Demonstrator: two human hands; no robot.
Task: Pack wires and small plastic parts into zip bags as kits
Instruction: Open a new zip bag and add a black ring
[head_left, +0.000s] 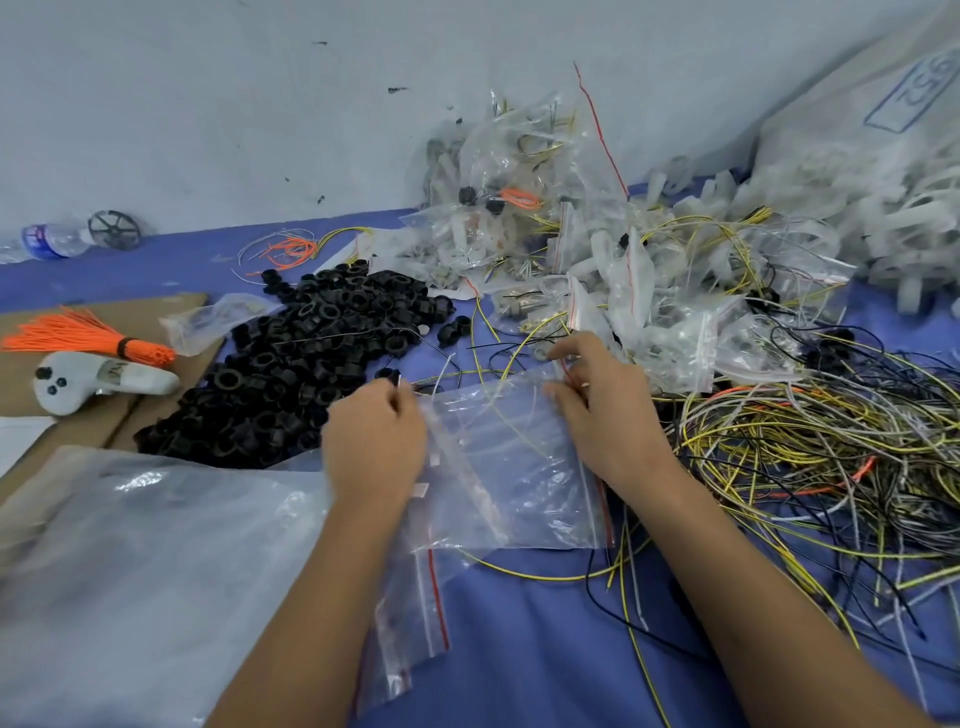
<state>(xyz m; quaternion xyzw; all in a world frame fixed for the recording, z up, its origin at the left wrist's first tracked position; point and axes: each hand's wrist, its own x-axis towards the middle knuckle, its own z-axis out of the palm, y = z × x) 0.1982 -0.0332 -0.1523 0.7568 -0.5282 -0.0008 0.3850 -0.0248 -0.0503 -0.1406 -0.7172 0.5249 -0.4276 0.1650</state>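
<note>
At centre frame, on the blue cloth-covered work surface (519, 649): clear plastic zip bag with a red seal line (511, 467), held up between both hands, a thin yellow wire (511, 423) partly inside. Left hand (374, 436) at the bag's left edge, fingers curled and pinching the plastic. Right hand (605, 410) at the upper right corner, fingertips pinching the bag near its seal. Lower centre: more empty clear zip bags (410, 623) under the left forearm. Left of centre: heap of small black plastic rings (306, 353). Right side: tangled pile of yellow, black and white wires (831, 441). Upper centre: mound of filled clear zip bags (571, 249). Far left: bundle of orange wires (88, 335) beside a white handheld controller (88, 382).
</note>
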